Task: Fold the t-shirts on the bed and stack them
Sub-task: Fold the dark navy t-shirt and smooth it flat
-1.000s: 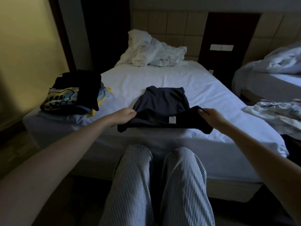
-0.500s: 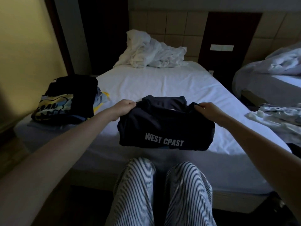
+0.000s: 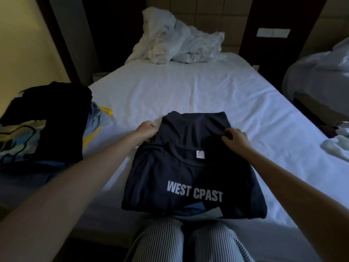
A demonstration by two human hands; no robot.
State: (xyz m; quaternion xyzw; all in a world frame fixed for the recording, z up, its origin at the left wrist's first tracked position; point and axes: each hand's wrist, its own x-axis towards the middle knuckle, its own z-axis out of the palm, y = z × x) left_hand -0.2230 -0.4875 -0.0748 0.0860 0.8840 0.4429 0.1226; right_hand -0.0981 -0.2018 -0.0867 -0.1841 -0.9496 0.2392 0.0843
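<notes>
A dark navy t-shirt (image 3: 190,173) with white "WEST CPAST" lettering lies folded on the white bed (image 3: 188,87), near its front edge, with the collar and white label facing up. My left hand (image 3: 146,132) grips the shirt's left side at the fold, fingers curled into the cloth. On the right side of the same fold, my right hand (image 3: 235,138) pinches the fabric. A pile of other shirts (image 3: 41,121), black on top with yellow and blue prints underneath, sits at the bed's left edge.
A crumpled white duvet (image 3: 179,44) is heaped at the head of the bed. A second bed (image 3: 319,72) with rumpled bedding stands to the right, and light clothes (image 3: 338,146) lie in the gap. My striped trouser knees (image 3: 187,241) touch the bed's front.
Both hands lifted the near half of the navy shirt and carried it forward over the far half. The shirt now lies flat, lettering up, with my hands at the far fold.
</notes>
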